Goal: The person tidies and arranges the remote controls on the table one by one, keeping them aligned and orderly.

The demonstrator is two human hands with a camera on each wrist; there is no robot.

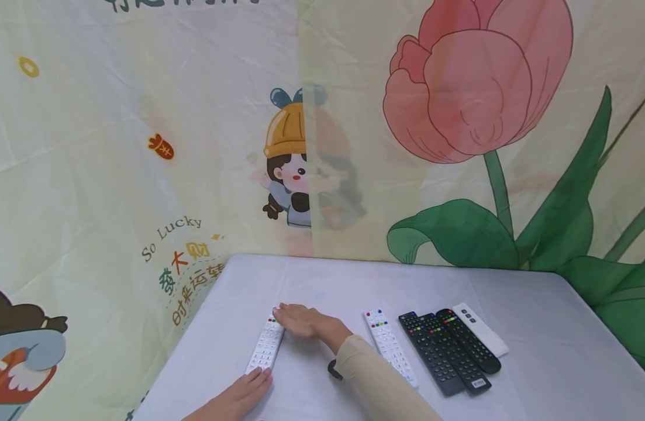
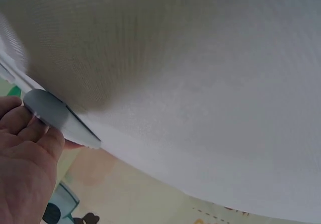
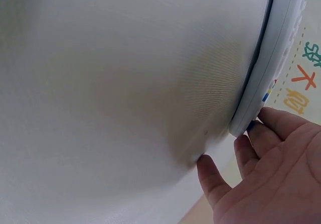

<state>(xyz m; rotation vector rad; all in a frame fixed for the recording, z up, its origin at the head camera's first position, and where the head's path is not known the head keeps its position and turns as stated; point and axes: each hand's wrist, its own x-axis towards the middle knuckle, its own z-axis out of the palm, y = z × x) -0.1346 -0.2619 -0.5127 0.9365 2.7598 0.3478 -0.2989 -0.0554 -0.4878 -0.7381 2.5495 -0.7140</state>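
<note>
Fingers (image 1: 258, 378) of L hand (image 1: 240, 393) fairly straight, unclamped, against near end of white remote (image 1: 266, 346); R hand (image 1: 303, 321) likewise at far end, prob. vs skew on worktop (image 1: 327, 280); other remotes (image 1: 431, 356) to R, prob. for elbow room.

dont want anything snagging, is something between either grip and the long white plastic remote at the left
Nothing visible: the left grip and right grip both touch the long white plastic remote, at opposite ends. The row of slim black and white remotes lies apart, to the right.
</note>
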